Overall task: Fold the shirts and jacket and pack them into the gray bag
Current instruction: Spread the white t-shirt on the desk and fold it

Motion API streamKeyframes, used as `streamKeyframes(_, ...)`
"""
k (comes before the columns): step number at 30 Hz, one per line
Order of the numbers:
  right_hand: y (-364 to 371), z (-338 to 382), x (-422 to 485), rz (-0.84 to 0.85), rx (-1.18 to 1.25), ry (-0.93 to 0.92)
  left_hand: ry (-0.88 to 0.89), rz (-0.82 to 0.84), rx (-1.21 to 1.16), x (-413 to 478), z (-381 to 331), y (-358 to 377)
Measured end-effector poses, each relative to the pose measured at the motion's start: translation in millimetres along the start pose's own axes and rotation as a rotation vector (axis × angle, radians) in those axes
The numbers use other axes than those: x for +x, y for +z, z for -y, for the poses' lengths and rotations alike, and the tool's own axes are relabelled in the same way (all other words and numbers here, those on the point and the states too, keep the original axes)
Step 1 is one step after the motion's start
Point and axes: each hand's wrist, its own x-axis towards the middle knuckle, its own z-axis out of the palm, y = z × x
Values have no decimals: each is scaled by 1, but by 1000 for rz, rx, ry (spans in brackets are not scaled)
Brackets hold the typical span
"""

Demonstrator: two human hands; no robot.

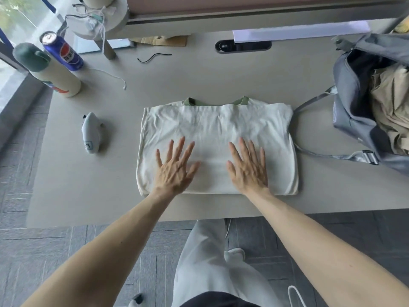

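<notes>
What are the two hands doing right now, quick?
Left hand: open, fingers spread, pressing flat on the folded shirt.
Right hand: open, pressing flat on the same shirt, holding nothing.

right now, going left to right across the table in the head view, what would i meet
cream bottle with green cap → small gray device → left hand → right hand, both flat on the folded cream shirt → gray bag
</notes>
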Motion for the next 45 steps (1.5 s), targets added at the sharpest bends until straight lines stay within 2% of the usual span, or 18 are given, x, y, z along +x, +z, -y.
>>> streamKeyframes(2, 9, -11, 5, 34, -28, 25, -23, 62, 32, 10, 9, 5)
streamKeyframes(8, 8, -24, 11, 43, -34, 36, -56, 62, 10, 13, 23, 4)
streamKeyframes(13, -10, -10, 61, -15, 29, 31, 46, -76, 39, 55, 14, -14)
streamKeyframes(18, -6, -3, 107, -10, 18, 6, 65, -13, 83, 112, 12, -24)
streamKeyframes(25, -1, -9, 111, -8, -46, 18, -19, 38, 151, 117, 9, -25)
streamKeyframes(30, -2, -8, 111, 14, -58, 33, -16, 68, 194, 117, 9, -28)
streamKeyframes(33, -6, -7, 112, 42, -54, 27, 27, 78, 141, 117, 12, -32)
streamKeyframes(36, -11, -5, 113, 119, -55, 65, 62, 14, -35, 108, 24, -38)
streamKeyframes(38, -19, -2, 114, 208, -62, 81, -92, -102, -134, 92, 39, -44)
streamKeyframes(40, -28, 3, 112, 265, -45, 95, -380, -189, -215, 70, 57, -54)
streamKeyframes(42, -36, 15, 103, 226, -20, 49, -597, -181, -303, 51, 73, -62)
streamKeyframes(45, -35, 45, 79, 221, 18, -110, -696, -84, -532, 36, 88, -68)
